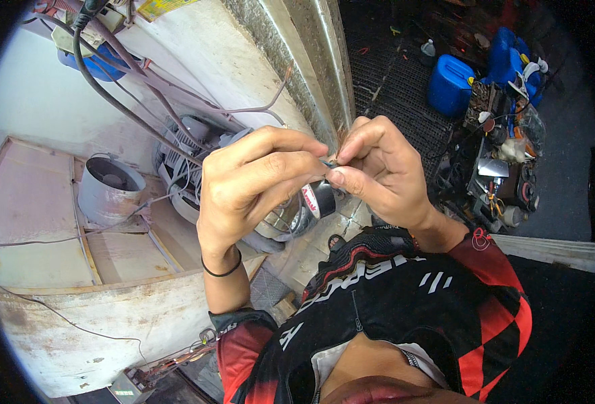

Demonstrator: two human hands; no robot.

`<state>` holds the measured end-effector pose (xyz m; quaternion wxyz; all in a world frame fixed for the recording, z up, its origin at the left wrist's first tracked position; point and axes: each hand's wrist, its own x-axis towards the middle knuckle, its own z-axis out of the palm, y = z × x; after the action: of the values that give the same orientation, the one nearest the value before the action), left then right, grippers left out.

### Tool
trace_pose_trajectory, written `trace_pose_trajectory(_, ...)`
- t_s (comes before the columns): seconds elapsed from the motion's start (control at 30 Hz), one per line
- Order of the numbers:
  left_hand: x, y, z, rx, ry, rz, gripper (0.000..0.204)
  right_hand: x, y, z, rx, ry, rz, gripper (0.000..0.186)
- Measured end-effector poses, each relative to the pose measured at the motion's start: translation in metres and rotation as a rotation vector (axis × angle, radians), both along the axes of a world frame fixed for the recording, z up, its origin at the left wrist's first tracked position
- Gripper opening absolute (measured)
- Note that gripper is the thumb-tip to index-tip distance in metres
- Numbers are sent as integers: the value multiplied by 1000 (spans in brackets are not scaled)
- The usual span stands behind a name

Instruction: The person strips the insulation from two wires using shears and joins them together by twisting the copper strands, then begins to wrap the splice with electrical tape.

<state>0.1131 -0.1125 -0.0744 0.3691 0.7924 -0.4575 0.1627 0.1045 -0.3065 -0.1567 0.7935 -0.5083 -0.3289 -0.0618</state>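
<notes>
Both hands meet in front of my chest, fingertips nearly touching. My left hand [247,185] pinches the dark end of a thin electrical wire [328,163]. From the other side, thumb and forefinger of my right hand [388,172] are closed on the same small spot. Fine copper-coloured strands [341,137] stick up beside the right fingertips. Just below the pinch hangs a black roll of tape [323,200] with a white and red label, close to my left fingers; how it is held is partly hidden.
Cables [143,114] hang from the wall at upper left, above a large motor [186,175]. A grey cylinder [111,192] stands on a panelled surface. At right are blue jerrycans [449,84] and cluttered tools, among them a silver box [493,167]. A metal post [318,60] rises ahead.
</notes>
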Motion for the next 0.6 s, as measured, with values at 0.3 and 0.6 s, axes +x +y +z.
trace_pose_trajectory(0.3, 2, 5, 6, 63, -75, 4, 17, -3, 2, 8, -48, -15, -13, 20)
trace_pose_trajectory(0.6, -8, 1, 12, 80, -23, 164, 24, -2, 1, 10, -110, -53, -54, 21)
